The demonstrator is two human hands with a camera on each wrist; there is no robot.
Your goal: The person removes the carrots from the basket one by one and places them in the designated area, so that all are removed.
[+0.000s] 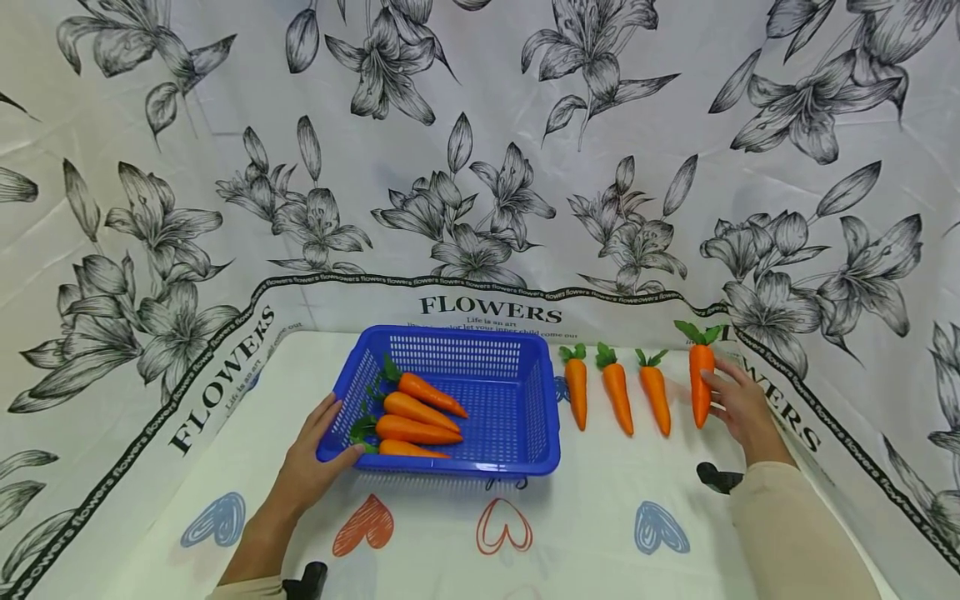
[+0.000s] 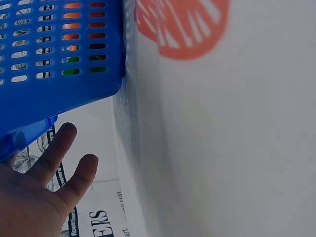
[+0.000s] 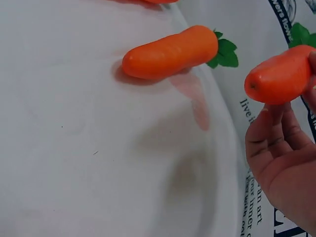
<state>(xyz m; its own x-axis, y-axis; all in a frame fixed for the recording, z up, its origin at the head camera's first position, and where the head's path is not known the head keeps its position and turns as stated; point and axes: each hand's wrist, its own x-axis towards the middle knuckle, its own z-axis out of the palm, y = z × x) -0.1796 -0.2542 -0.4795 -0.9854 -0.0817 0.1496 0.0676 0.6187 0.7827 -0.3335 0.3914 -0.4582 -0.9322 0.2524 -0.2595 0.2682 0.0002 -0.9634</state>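
A blue plastic basket (image 1: 442, 465) stands on the table, with several orange carrots (image 1: 420, 406) with green leafy tops lying in its left half. At its near left corner my left hand (image 1: 315, 454) grips the rim, thumb over the edge. Two fingers of that hand spread below the basket's side in the left wrist view. My right hand (image 1: 742, 408) holds a carrot (image 1: 701, 383) between thumb and fingers, raised off the cloth with its leaves upward. Left of this hand, a row of 3 carrots (image 1: 616, 396) lies on the table.
A white tablecloth (image 1: 570, 533) printed with red and blue hearts covers the table. Behind and at both sides hangs a white curtain (image 1: 480, 242) with black flower prints. The basket's right half shows its bare blue floor.
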